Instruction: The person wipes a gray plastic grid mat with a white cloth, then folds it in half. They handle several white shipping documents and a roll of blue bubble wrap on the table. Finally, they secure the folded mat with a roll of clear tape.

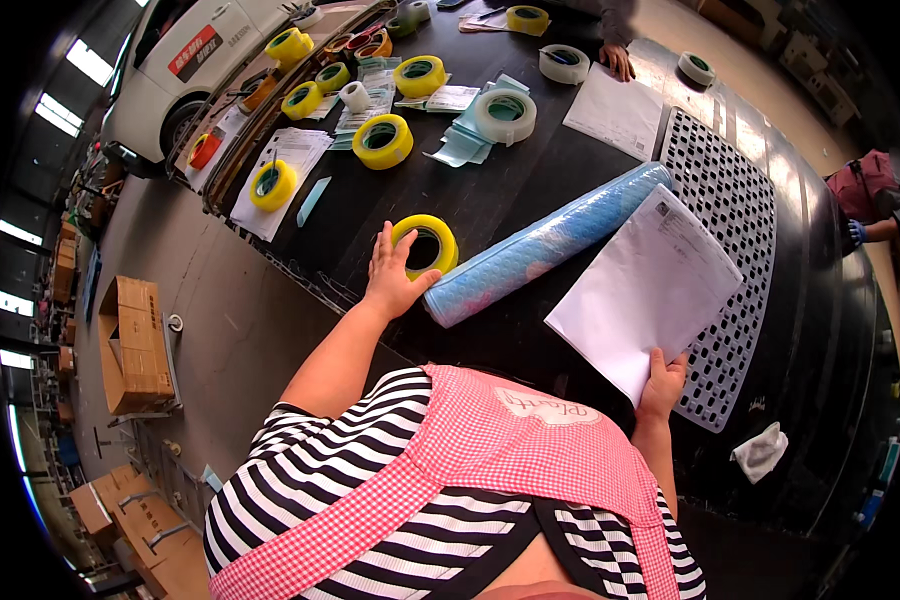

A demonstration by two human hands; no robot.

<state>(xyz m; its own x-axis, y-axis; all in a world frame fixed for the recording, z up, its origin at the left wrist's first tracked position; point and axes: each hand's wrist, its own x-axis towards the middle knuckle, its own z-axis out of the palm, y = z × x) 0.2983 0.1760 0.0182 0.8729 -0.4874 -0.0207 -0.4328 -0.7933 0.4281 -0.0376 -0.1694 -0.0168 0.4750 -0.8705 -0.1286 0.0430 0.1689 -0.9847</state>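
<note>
Yellow tape roll (425, 246) under the outstretched left hand (392, 280); right hand (662, 383) pinches white sheet (645, 290).

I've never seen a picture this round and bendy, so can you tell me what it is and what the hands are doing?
A person wears a camera on their head, and it looks down at their own arms. Its wide lens bends straight edges. The left hand rests on a yellow tape roll at the edge of a black table. The right hand holds a white sheet by its corner. Between them lies a blue roll. Further back are more tape rolls and papers. Another person's hand rests on the table's far side. Below is a striped shirt with a pink checked apron.
</note>
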